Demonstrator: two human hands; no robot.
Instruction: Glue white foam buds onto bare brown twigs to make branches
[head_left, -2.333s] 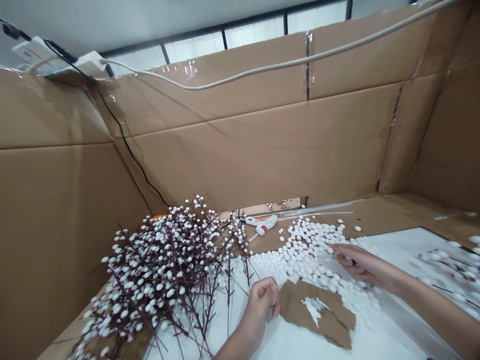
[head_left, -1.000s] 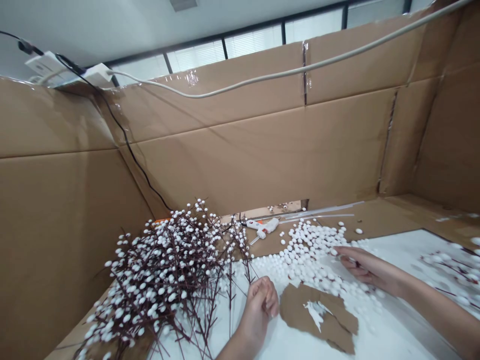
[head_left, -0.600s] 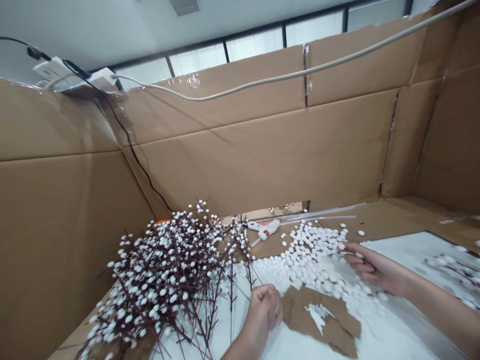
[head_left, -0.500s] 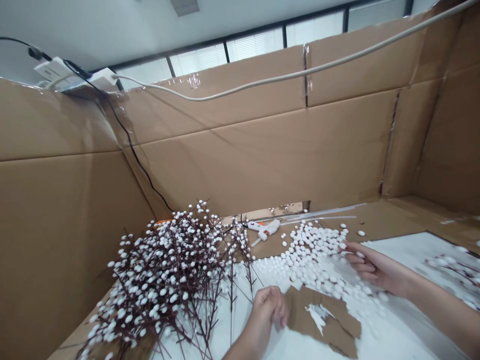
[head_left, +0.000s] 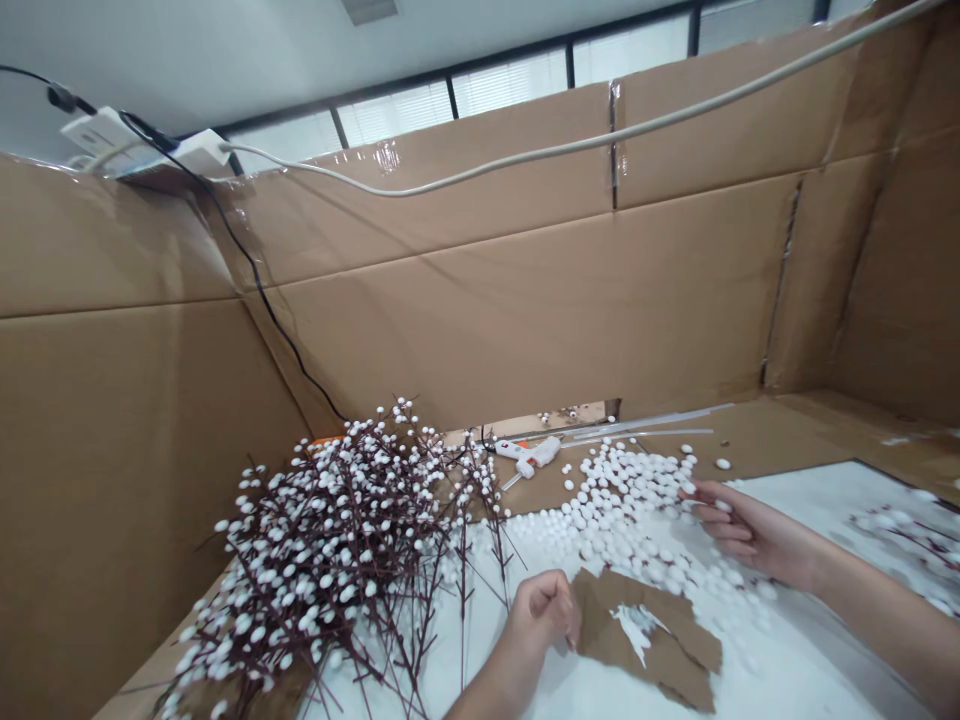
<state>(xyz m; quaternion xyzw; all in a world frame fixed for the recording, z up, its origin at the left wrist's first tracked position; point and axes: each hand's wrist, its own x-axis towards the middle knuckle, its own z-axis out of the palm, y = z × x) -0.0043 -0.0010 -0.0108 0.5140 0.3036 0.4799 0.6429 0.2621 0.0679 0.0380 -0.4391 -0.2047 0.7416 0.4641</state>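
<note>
Head view: the right hand (head_left: 750, 530) is held at the right-hand edge of the loose white balls (head_left: 622, 495), which are spread over the middle of the white board (head_left: 810, 490) and past its far edge. Index finger and thumb are pointed into the nearest balls, the other fingers curled under. The left hand (head_left: 541, 612) is curled, fingers bent in against the thumb, just beside the left edge of the torn cardboard piece (head_left: 667, 655); the main spread of balls lies beyond it. The glue gun (head_left: 534, 457) is laid behind, near the clear sticks (head_left: 675, 433); dark stems tipped with white balls (head_left: 352, 530) are heaped to the left.

Hard to make out: a white spot is seen among the right fingers, but whether a ball is gripped cannot be told. The inside of the left hand is hidden; anything pinched there cannot be told. Nearer balls are blurred together. More stems (head_left: 911, 530) are cut off by the right border. Both forearms are cropped.
</note>
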